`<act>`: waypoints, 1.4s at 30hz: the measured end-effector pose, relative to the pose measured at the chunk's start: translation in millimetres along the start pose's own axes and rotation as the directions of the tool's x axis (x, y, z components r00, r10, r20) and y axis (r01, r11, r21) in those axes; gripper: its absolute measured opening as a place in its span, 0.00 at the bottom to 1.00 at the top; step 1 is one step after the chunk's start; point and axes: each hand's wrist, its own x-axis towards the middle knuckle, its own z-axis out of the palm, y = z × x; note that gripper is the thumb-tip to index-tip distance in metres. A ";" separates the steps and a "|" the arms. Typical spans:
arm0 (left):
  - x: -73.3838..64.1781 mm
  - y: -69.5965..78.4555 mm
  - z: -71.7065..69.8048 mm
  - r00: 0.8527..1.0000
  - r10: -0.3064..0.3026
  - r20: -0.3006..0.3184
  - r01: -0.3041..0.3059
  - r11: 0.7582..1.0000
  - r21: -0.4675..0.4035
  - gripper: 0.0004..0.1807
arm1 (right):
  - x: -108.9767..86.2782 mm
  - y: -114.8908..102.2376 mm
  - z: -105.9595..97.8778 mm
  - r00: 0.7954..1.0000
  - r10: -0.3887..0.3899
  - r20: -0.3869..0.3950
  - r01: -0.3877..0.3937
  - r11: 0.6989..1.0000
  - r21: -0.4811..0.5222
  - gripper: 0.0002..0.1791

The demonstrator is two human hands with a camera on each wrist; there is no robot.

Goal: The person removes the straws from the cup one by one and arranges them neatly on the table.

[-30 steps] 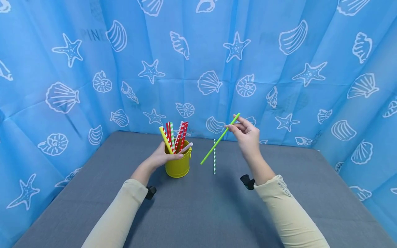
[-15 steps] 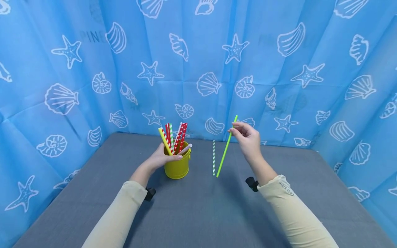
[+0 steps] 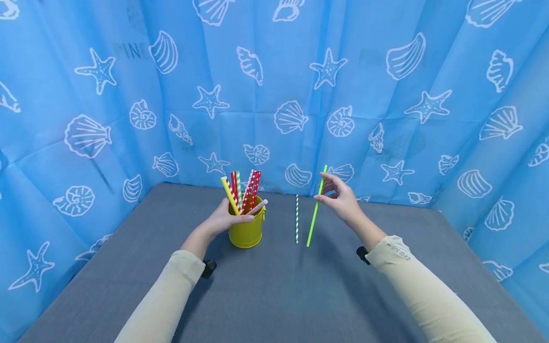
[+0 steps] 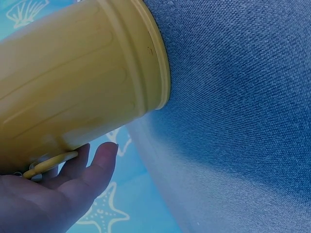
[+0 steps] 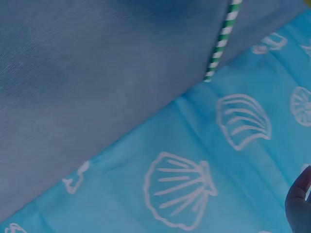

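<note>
On the left, my left hand (image 3: 220, 220) grips a small yellow bucket (image 3: 245, 233) by its side, thumb across the front near the rim. Several straws lean in it: a yellow straw (image 3: 230, 194), red-and-white ones and a pale straw (image 3: 259, 206). My right hand (image 3: 340, 199) pinches a bright green straw (image 3: 313, 221) near its upper part, and the straw slants down. Left of it, a green-and-white striped straw (image 3: 297, 219) lies on the table; the right wrist view shows the striped straw (image 5: 222, 41) too. The left wrist view shows the bucket (image 4: 73, 73) and fingers (image 4: 99, 170) beside its handle.
A grey cloth covers the table (image 3: 266, 295). Behind and around it hangs a blue curtain (image 3: 274, 71) with white shells and starfish. A black wrist camera (image 3: 208, 268) sits by the left sleeve, another black camera (image 3: 362, 255) by the right.
My right hand has lowered slightly, and the green straw has swung from a strong slant to a steeper one, its lower end moving right past the striped straw. The left hand has stayed on the bucket.
</note>
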 end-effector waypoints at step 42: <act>-0.3 0.8 1.6 1.000 0.000 -0.009 0.000 1.000 -0.009 0.51 | 51.9 114.4 10.1 0.880 0.304 0.365 -0.222 0.942 -0.250 0.37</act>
